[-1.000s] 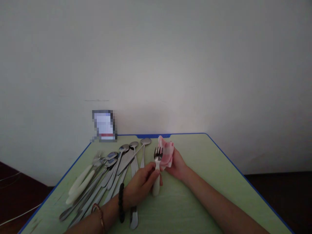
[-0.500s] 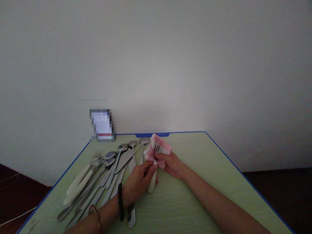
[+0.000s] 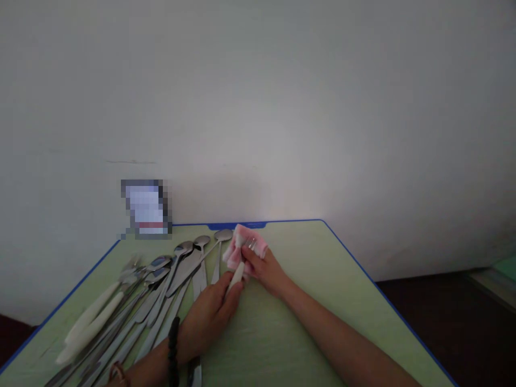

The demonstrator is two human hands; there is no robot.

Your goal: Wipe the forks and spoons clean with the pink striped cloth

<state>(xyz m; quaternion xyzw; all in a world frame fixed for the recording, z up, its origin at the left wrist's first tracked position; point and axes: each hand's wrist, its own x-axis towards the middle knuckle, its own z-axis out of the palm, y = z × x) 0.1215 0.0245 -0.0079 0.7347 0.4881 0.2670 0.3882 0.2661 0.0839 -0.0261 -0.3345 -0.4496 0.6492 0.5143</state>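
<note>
A fork with a pale handle and metal tines is held tilted above the table. My left hand is closed around its handle. Behind the tines lies a pink and white cloth, gripped by my right hand, whose thumb presses on the fork's neck against the cloth. To the left of my hands spreads a pile of metal spoons and other long cutlery, partly covered by my left forearm. Two white-handled forks lie at the pile's left side.
The green table has a blue edge and stands against a pale wall. A blurred-out device with a lit screen leans on the wall at the back left corner. Dark floor shows at the right.
The view has shifted, so the table and cutlery appear further left. My left hand now wraps more of the fork's handle. My right thumb has moved slightly along the fork, with the cloth still behind it.
</note>
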